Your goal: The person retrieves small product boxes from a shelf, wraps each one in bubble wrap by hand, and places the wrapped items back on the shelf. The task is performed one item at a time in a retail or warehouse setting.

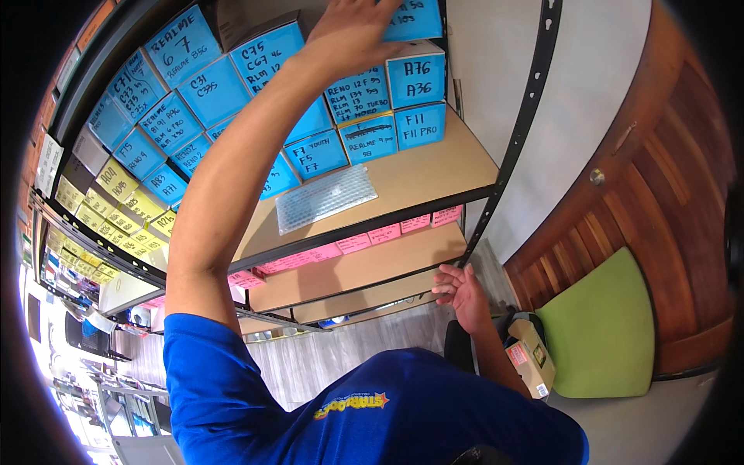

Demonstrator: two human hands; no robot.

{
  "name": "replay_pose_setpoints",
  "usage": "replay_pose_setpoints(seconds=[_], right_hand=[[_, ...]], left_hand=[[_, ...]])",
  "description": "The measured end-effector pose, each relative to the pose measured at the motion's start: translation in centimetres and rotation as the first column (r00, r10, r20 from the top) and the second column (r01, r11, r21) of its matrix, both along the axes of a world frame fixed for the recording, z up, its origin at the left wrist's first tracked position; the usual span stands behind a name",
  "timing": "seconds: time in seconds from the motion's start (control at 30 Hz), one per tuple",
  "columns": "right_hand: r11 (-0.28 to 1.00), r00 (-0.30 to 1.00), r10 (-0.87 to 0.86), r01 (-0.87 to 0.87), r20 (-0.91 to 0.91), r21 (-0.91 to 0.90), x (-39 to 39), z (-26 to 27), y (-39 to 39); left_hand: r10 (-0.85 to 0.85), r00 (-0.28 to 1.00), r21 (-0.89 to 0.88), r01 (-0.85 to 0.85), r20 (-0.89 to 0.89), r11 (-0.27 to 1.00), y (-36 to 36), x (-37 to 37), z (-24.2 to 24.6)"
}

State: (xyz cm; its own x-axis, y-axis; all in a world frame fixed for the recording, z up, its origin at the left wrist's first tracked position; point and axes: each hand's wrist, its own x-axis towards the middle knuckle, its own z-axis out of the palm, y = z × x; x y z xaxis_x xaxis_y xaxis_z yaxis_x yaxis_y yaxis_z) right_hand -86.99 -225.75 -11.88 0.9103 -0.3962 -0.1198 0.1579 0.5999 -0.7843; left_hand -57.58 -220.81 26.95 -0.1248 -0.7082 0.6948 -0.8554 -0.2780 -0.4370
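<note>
My left hand (360,32) is raised at the top edge, in front of stacked boxes with blue handwritten fronts (415,78). Its thumb and fingers are spread; some fingertips are cut off by the frame, and whether it touches a box is unclear. Lower right, beside the rack's corner post, my right hand (465,296) is palm up, empty, with fingers loosely bent and apart. A flat piece of bubble wrap (325,197) lies on the brown shelf board (430,157) below the blue-fronted boxes.
Yellow-fronted boxes (119,180) fill the left side; pink-fronted ones (354,241) stand on the shelf below. A slotted black metal post (514,131) rises at right. Beyond are a wooden door (657,151), a green chair (598,331) and a cardboard box (532,360) beside my right forearm.
</note>
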Motion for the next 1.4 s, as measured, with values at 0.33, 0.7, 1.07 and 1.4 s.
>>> replay_pose_setpoints(seconds=[0.33,0.7,1.07,1.4], right_hand=[[1.000,1.000,0.015,-0.015,-0.016,-0.028,0.7,-0.2,0.8],[0.999,0.996,-0.048,0.049,-0.073,0.006,0.0,-0.7,0.1],[0.996,0.997,0.072,-0.070,0.026,-0.061,2.4,1.4,1.7],[0.995,0.998,0.057,-0.055,0.021,-0.088,2.3,2.0,2.8]], left_hand=[[0.043,0.994,0.099,-0.033,-0.102,0.995,-1.5,-0.7,-1.6],[0.354,0.911,0.047,-0.371,0.213,0.927,7.2,-0.4,-9.7],[0.478,0.845,-0.041,-0.483,0.240,0.875,6.0,1.5,-9.6],[0.050,0.980,-0.018,-0.054,-0.191,0.998,13.8,-7.0,-8.9]])
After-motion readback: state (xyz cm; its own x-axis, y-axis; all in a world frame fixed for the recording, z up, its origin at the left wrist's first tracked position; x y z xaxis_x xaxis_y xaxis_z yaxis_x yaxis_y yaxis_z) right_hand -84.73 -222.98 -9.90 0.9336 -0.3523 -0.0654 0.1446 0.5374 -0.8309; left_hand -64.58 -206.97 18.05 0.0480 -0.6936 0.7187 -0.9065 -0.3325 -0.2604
